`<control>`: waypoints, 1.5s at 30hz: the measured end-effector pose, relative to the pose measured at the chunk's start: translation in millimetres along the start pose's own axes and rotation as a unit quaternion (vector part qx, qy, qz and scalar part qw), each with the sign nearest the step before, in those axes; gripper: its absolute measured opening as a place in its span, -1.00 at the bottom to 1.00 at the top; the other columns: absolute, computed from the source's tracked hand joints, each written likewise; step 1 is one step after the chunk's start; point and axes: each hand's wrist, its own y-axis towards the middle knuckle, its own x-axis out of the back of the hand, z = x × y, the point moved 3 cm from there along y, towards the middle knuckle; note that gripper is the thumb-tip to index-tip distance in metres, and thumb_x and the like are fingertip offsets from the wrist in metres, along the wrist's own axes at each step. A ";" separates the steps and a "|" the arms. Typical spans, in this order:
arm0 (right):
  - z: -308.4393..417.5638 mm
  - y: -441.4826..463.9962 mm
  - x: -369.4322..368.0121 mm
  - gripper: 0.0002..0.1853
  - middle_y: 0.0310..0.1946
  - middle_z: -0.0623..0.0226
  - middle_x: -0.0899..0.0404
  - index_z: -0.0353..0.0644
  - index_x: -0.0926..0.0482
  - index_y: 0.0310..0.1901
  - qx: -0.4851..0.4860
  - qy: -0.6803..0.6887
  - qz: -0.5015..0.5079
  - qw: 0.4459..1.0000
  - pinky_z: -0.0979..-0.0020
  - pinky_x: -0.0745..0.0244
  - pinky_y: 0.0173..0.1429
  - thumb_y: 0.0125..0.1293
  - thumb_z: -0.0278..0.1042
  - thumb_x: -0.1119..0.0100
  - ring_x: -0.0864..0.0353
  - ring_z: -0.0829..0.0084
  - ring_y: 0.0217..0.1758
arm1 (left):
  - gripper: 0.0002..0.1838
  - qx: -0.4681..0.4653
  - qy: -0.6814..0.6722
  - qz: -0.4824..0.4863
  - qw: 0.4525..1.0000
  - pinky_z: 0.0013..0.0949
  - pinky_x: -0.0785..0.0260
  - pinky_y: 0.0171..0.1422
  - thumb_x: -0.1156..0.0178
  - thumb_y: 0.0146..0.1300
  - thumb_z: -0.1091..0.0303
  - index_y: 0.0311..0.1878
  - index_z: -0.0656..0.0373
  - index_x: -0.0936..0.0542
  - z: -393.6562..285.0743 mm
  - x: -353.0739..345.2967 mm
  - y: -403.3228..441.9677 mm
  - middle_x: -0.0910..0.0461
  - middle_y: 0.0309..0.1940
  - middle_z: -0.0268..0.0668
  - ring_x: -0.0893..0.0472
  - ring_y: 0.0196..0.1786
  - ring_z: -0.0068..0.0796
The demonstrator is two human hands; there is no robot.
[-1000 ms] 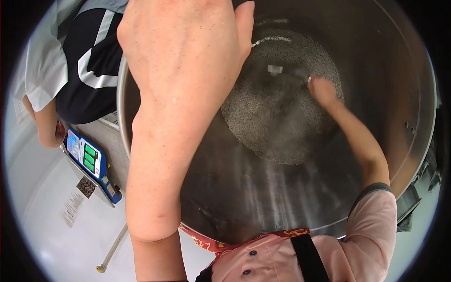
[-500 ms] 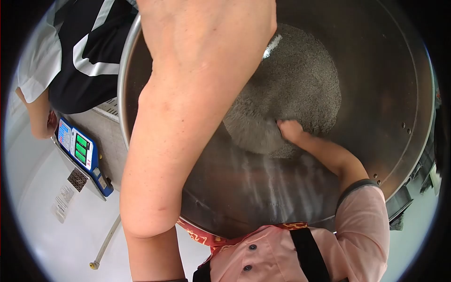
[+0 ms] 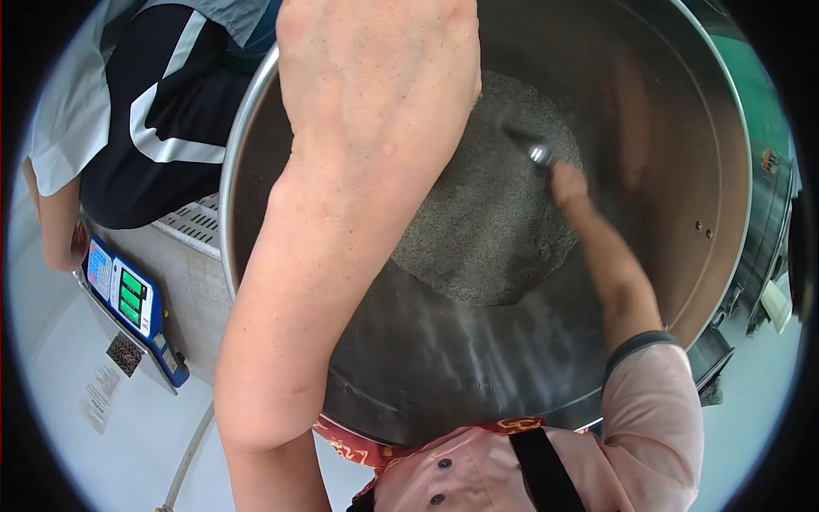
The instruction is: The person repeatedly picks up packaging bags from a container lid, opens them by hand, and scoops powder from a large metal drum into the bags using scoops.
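Observation:
A large round metal pot (image 3: 401, 367) holds a bed of fine grey grains (image 3: 478, 230) on its bottom. Over those grains, toward the far right part, my right hand (image 3: 567, 181) is closed around a tool with a shiny metal collar and a dark pointed blade (image 3: 537, 154). The blade is blurred, and I cannot tell whether it touches the grains. My left hand (image 3: 380, 68) is raised close to the camera, in front of the pot's left side. Its fingers run out past the top edge, so what they do is hidden.
At the left, a co-worker in black trousers (image 3: 141, 162) is beside the pot, with a hand near a blue scale (image 3: 128, 294) with green displays. A white slotted grate (image 3: 194, 224) lies there. A hose (image 3: 189, 456) is on the floor; dark equipment (image 3: 712, 354) stands at the right.
My right hand has moved away from me and slightly right across the grains, and the tool's collar and blade now show. The view has shifted a little. My left arm stays raised.

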 end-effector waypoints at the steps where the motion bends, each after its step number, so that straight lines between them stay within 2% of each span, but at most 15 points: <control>1: 6.0 -27.0 -22.1 -0.76 -0.28 -0.04 -0.59 -0.25 -0.55 -0.27 0.001 0.037 0.018 0.999 0.07 -0.48 -0.04 0.22 -0.40 0.15 -0.57 -0.02 -0.12 | -0.43 0.006 0.011 0.027 1.000 -0.33 -0.35 -0.11 -0.32 -0.08 0.35 0.02 0.38 -0.38 -1.0 4.3 3.3 -0.44 -0.24 -0.14 -0.48 -0.16 -0.25; 5: 34.7 -116.1 -56.4 -0.76 -0.36 -0.06 -0.60 -0.26 -0.52 -0.17 0.114 -0.067 0.262 0.956 0.09 -0.53 -0.08 0.18 -0.39 0.07 -0.63 -0.01 -0.23 | -0.42 0.017 0.016 0.054 0.998 -0.34 -0.35 -0.11 -0.31 -0.07 0.33 0.03 0.40 -0.39 1.6 4.9 4.0 -0.45 -0.23 -0.13 -0.48 -0.16 -0.26; 10: 74.3 -81.0 46.0 -0.68 -0.46 0.10 -0.61 -0.32 -0.38 -0.02 0.385 -0.284 0.240 0.845 0.18 -0.55 -0.28 0.17 -0.47 0.05 -0.66 0.15 -0.37 | -0.45 0.002 0.051 0.028 0.998 -0.36 -0.36 -0.12 -0.28 -0.05 0.33 0.02 0.40 -0.40 5.6 0.1 1.8 -0.46 -0.24 -0.15 -0.49 -0.18 -0.29; 12: 82.9 -29.9 80.5 -0.69 -0.47 0.11 -0.59 -0.32 -0.30 0.00 0.284 -0.249 0.134 0.916 0.20 -0.56 -0.28 0.20 -0.50 0.09 -0.65 0.15 -0.34 | -0.48 -0.003 0.077 0.027 0.997 -0.37 -0.37 -0.12 -0.24 -0.02 0.35 0.03 0.40 -0.40 5.7 -1.9 -3.5 -0.46 -0.24 -0.16 -0.50 -0.18 -0.31; 16: 64.3 86.2 96.6 -0.81 -0.28 0.01 -0.60 -0.21 -0.40 -0.13 0.126 -0.239 -0.043 0.962 0.16 -0.54 -0.15 0.29 -0.40 0.18 -0.63 0.09 -0.23 | -0.56 0.024 0.118 0.024 0.992 -0.41 -0.36 -0.13 -0.15 0.05 0.38 0.03 0.34 -0.41 4.8 -0.8 -1.2 -0.46 -0.24 -0.22 -0.50 -0.16 -0.38; 20: 8.2 49.1 55.8 -0.75 -0.14 0.20 -0.60 -0.20 -0.52 -0.13 0.015 -0.205 0.023 0.978 0.24 -0.47 0.09 0.27 -0.32 0.10 -0.58 0.19 -0.01 | -0.57 0.041 0.109 0.037 0.993 -0.44 -0.34 -0.14 -0.14 0.06 0.34 0.04 0.27 -0.43 5.9 -0.2 -1.3 -0.46 -0.26 -0.29 -0.49 -0.17 -0.44; 22: -11.3 -2.4 48.5 -0.68 -0.03 0.24 -0.57 -0.19 -0.50 0.02 -0.054 -0.272 0.201 0.939 0.26 -0.39 0.19 0.28 -0.33 0.09 -0.50 0.27 0.15 | -0.57 0.049 0.099 0.051 0.993 -0.43 -0.33 -0.15 -0.13 0.07 0.34 0.04 0.26 -0.43 7.0 2.6 -1.1 -0.45 -0.26 -0.30 -0.49 -0.17 -0.44; 24: -29.7 -56.7 41.9 -0.67 0.03 0.15 -0.54 -0.18 -0.51 0.04 0.026 -0.308 0.240 0.920 0.23 -0.43 0.15 0.29 -0.34 0.09 -0.51 0.20 0.13 | -0.57 0.054 0.098 0.063 0.992 -0.42 -0.32 -0.16 -0.12 0.08 0.33 0.05 0.25 -0.43 7.3 3.8 -0.6 -0.45 -0.28 -0.31 -0.48 -0.18 -0.45; 26: -33.2 -99.7 20.1 -0.68 0.05 0.12 -0.52 -0.15 -0.57 -0.02 -0.002 -0.307 0.314 0.898 0.20 -0.44 0.12 0.30 -0.30 0.11 -0.51 0.18 0.13 | -0.57 0.055 0.092 0.061 0.992 -0.42 -0.31 -0.16 -0.12 0.08 0.33 0.05 0.24 -0.43 6.7 5.4 0.9 -0.45 -0.28 -0.32 -0.48 -0.18 -0.45; 31: 37.6 -188.3 13.9 -0.70 -0.07 -0.02 -0.56 -0.29 -0.57 -0.13 0.009 -0.130 0.371 0.919 0.21 -0.46 0.09 0.22 -0.41 0.13 -0.55 0.08 0.05 | -0.61 0.008 -0.128 0.021 0.992 -0.13 -0.49 -0.24 -0.25 0.08 0.27 -0.05 0.19 -0.45 26.1 11.6 0.6 -0.61 -0.40 -0.11 -0.62 -0.29 -0.11; 35: 60.5 -220.2 -6.8 -0.72 -0.08 -0.04 -0.55 -0.30 -0.58 -0.20 0.168 -0.149 0.396 0.890 0.22 -0.46 0.07 0.19 -0.39 0.11 -0.57 0.11 -0.01 | -0.80 0.127 -0.246 0.156 0.948 -0.04 -0.45 -0.16 -0.15 0.12 0.33 -0.27 0.27 -0.51 57.2 6.1 -8.5 -0.59 -0.38 0.04 -0.60 -0.25 0.03; 36: 12.2 -213.4 -112.0 -0.74 -0.14 0.01 -0.60 -0.27 -0.65 -0.26 0.336 -0.232 0.347 0.844 0.23 -0.47 0.05 0.16 -0.41 0.04 -0.59 0.13 -0.03 | -0.81 0.143 -0.261 0.160 0.941 -0.03 -0.44 -0.17 -0.15 0.12 0.34 -0.28 0.27 -0.50 57.3 7.0 -10.2 -0.59 -0.38 0.03 -0.59 -0.24 0.04; 39: 58.4 -207.8 11.8 -0.73 -0.15 0.06 -0.61 -0.22 -0.65 -0.25 0.126 -0.188 0.332 0.916 0.20 -0.49 0.02 0.17 -0.33 0.04 -0.58 0.14 -0.02 | -0.80 0.201 -0.233 0.181 0.934 0.00 -0.42 -0.19 -0.13 0.14 0.33 -0.25 0.26 -0.49 50.9 18.4 -19.2 -0.58 -0.44 0.04 -0.59 -0.28 0.05; 40: 51.4 -206.1 14.7 -0.72 -0.10 0.07 -0.60 -0.21 -0.64 -0.21 0.167 -0.203 0.268 0.927 0.17 -0.49 0.03 0.15 -0.31 0.00 -0.58 0.12 0.01 | -0.80 0.221 -0.245 0.162 0.930 0.01 -0.42 -0.17 -0.12 0.14 0.34 -0.24 0.26 -0.48 49.2 26.5 -26.2 -0.58 -0.39 0.05 -0.58 -0.25 0.07; 45: 87.3 -214.7 61.0 -0.64 0.03 0.09 -0.53 -0.18 -0.60 -0.04 0.132 -0.284 0.320 0.894 0.18 -0.44 0.12 0.15 -0.29 -0.01 -0.51 0.15 0.13 | -0.87 0.265 -0.266 0.102 0.921 0.01 -0.42 -0.19 -0.07 0.15 0.44 -0.27 0.29 -0.44 50.2 43.1 -78.7 -0.58 -0.42 0.06 -0.59 -0.26 0.06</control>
